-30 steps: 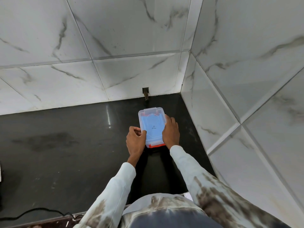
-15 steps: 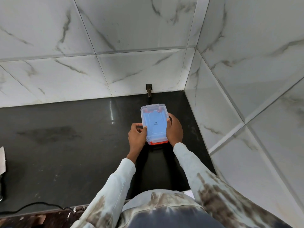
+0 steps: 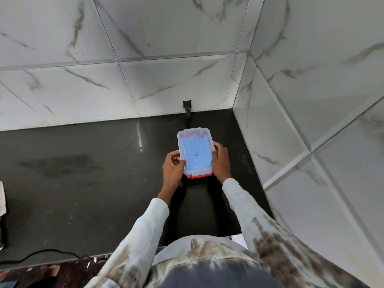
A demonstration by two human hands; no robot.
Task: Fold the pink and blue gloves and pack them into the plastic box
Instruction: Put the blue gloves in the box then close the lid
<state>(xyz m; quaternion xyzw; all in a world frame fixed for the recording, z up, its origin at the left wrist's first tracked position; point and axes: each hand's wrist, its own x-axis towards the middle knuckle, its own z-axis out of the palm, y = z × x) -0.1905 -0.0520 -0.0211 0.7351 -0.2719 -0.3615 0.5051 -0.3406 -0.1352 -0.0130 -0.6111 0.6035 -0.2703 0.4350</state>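
- Clear plastic box with lid on is sitting on black counter, near the corner of the marble-tiled walls; orange clips showing at near end and faintly at far end.
- Blue is filling the box under the lid, so blue glove is lying on top inside; pink glove not visible, cannot tell if it is underneath.
- Left hand is gripping the box's left long side, thumb on the lid edge, fingers curled narrow against the wall.
- Right hand is clamping the right long side, fingers wrapped close around the rim.
- Both hands are holding the box between them; cannot tell whether it is lifted or resting on the counter.
- Progress, as a judgement: folding and packing look done, lid is seated, task is nearly finished.
- Left to do, likely: checking or snapping the clips, then letting go; cannot tell if clips are fully latched.
- Head view only; black cable is lying at the counter's near-left edge, well apart from the box.
- Small dark fitting is sticking out at the wall base behind the box.
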